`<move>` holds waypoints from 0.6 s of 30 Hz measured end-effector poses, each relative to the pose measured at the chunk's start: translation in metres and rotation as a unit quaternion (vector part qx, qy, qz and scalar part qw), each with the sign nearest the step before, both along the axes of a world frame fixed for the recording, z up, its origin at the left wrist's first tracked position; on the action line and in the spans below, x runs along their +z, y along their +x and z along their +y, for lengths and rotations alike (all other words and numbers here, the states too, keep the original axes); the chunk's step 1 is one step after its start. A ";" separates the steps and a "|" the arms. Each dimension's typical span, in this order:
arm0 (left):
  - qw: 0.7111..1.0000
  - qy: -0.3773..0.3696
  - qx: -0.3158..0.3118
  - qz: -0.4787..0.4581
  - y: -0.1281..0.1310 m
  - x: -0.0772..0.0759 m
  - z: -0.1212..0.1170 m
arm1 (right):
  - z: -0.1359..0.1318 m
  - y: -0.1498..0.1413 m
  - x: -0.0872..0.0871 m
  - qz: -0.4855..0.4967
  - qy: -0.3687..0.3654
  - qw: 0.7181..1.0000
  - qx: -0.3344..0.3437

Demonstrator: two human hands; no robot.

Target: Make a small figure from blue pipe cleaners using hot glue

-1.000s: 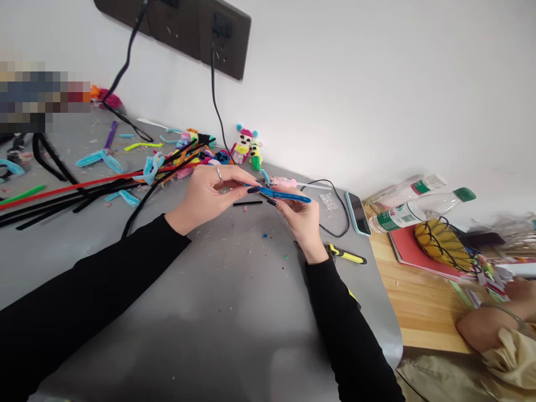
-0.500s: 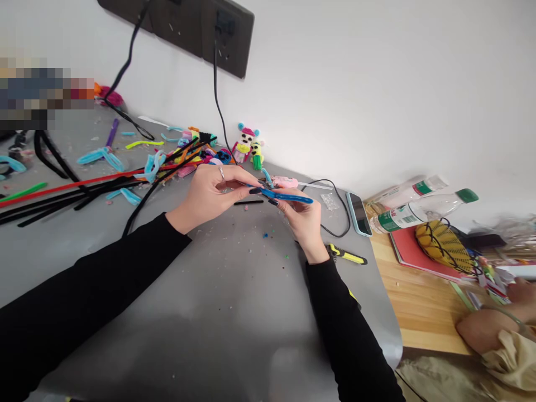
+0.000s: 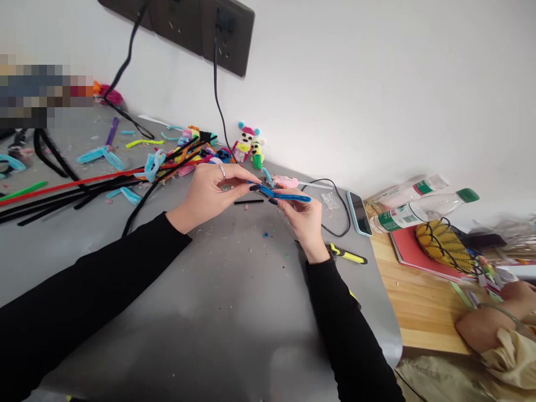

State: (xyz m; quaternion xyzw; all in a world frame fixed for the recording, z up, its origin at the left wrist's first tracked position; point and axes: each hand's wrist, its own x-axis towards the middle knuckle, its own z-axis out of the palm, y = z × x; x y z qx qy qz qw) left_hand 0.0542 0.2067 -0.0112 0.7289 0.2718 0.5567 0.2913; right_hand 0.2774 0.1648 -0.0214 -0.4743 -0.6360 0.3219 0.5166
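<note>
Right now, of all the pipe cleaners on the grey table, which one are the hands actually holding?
The blue pipe cleaner, pinched between the left hand and right hand. The long red one and the black ones lie untouched on the table.

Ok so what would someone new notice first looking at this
Mid-table, the left hand and right hand pinch a blue pipe cleaner between them. Behind them a bright heap of pipe cleaners fans across the grey table, with two small figures at the wall. Bottles lie at the right.
</note>
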 end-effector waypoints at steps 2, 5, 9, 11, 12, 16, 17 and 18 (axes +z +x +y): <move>1.000 -0.002 0.011 0.002 0.000 0.000 0.000 | 0.000 0.001 -0.001 0.003 -0.006 1.000 0.008; 1.000 -0.017 0.025 0.003 0.000 0.000 0.000 | 0.001 0.005 0.001 0.028 -0.032 0.998 0.050; 0.998 -0.053 0.036 -0.014 0.000 0.003 -0.001 | -0.002 0.013 0.010 0.047 -0.083 0.987 0.128; 0.996 -0.073 0.027 -0.031 -0.001 0.004 -0.001 | -0.004 0.017 0.015 0.051 -0.096 0.982 0.158; 0.996 -0.081 0.021 -0.040 -0.001 0.004 -0.001 | -0.005 0.018 0.016 0.055 -0.098 0.979 0.171; 0.995 -0.088 0.002 -0.054 -0.001 0.003 0.000 | -0.007 0.018 0.019 0.075 -0.109 0.971 0.197; 0.995 -0.089 0.000 -0.055 -0.001 0.002 0.001 | -0.007 0.018 0.018 0.075 -0.113 0.971 0.198; 0.994 -0.091 -0.002 -0.056 -0.001 0.002 0.001 | -0.007 0.017 0.018 0.074 -0.118 0.970 0.199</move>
